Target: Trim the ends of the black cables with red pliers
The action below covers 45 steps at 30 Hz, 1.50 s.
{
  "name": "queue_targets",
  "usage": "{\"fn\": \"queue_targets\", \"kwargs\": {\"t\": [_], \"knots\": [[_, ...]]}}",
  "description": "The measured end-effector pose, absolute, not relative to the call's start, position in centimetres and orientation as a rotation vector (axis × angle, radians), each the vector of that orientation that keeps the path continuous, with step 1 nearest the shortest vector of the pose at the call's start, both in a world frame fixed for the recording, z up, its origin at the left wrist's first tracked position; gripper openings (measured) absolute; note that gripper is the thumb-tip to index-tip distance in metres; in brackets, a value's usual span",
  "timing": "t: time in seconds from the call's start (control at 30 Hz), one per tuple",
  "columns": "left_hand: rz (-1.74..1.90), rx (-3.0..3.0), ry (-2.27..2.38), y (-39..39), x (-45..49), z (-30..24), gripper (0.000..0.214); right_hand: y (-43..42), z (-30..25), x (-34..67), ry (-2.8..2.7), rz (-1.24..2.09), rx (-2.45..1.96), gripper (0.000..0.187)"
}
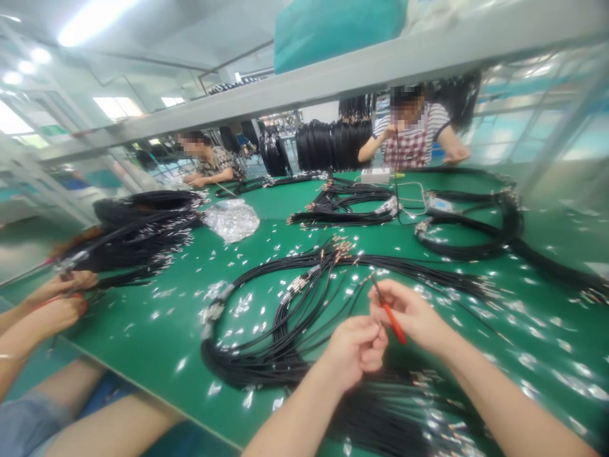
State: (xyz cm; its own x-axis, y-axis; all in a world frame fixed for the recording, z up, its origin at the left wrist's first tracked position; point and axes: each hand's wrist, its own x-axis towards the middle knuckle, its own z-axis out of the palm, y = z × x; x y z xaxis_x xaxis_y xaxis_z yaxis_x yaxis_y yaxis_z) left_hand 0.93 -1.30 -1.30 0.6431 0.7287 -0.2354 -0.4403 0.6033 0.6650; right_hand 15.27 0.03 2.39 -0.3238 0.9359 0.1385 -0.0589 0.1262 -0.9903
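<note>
My right hand [409, 311] grips a slim tool with a red handle [394, 322] and a dark, narrow tip. The tool's exact kind is not clear. Just beside it, my left hand [354, 346] is closed, with thumb and fingertips pinched on something small that is mostly hidden. Both hands are held above a looped bundle of thin black cables [238, 368] with copper-coloured ends [340, 249]. One thin cable's end lies close to the tool's tip. Below my wrists, more black cables [380, 419] are blurred.
Small shiny scraps [181, 365] litter the green table [143, 336]. A clear plastic bag [232, 220] and a pile of black cables [147, 235] lie left. Another person's hands [61, 311] work at the left edge; two people sit opposite. A shelf beam [304, 89] crosses overhead.
</note>
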Motion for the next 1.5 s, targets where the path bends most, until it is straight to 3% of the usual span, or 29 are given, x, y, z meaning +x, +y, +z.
{"fn": "queue_targets", "kwargs": {"t": [0.2,0.53,0.9,1.23,1.5], "knots": [[0.893,0.628,0.633,-1.0,1.1,-1.3,0.024,0.6,0.3,15.1,-1.13,1.504,-0.85,0.029],[1.091,0.744,0.785,-1.4,1.8,-1.4,0.028,-0.2,0.0,14.3,-1.177,1.232,-0.959,0.028],[1.137,0.728,0.834,-1.8,2.0,-1.6,0.025,-0.7,0.0,13.1,-1.101,1.155,-1.011,0.029],[1.191,0.781,0.875,-1.7,1.3,-0.8,0.026,-0.1,-0.8,14.1,-1.441,0.856,-1.134,0.018],[1.171,0.657,0.725,-0.6,-0.3,-0.1,0.028,-0.3,-0.4,15.8,-1.955,0.813,-1.27,0.031]]}}
